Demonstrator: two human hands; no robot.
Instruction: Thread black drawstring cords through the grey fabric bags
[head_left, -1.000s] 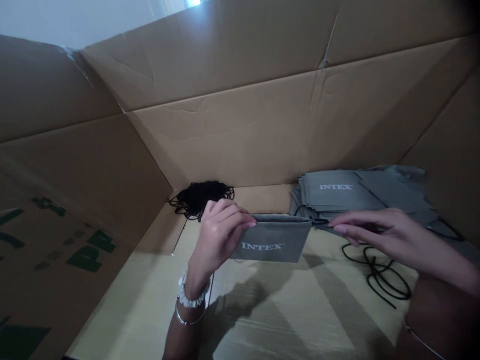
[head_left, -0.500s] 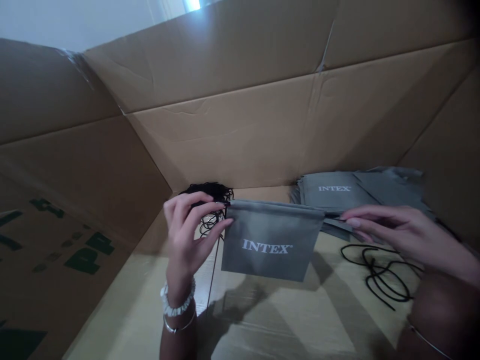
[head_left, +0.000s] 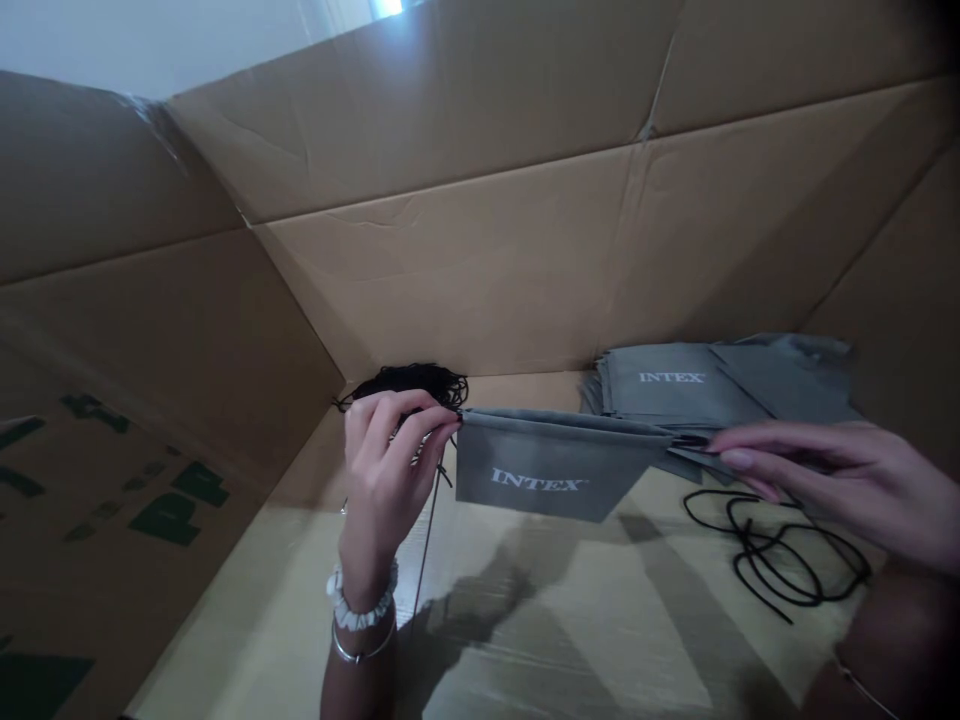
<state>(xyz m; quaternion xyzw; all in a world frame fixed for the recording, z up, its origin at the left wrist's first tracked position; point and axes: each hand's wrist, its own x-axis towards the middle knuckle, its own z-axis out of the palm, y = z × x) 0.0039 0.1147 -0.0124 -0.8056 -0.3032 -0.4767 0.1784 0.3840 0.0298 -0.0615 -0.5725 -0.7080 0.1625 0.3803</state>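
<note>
A gray drawstring pouch printed with white "INTEX" lettering hangs in the air between the person's 2 hands, its top edge pulled taut and its lower edge sagging to a point, above the floor of a large cardboard box. The left hand pinches the pouch's top left corner between thumb and fingers. The right hand grips the top right corner in the same closed pinch, though the dim light makes its fingertips hard to read. A thin dark cord drops from below the left hand.

Just beyond the pouch lies a stack of matching gray pouches, near the right hand and against the box's far wall. A loose black cord lies on the box floor below the right hand. A black tangle of cords sits in the far corner, just behind the left hand. A white scrunchie and a metal bangle circle the left wrist.
</note>
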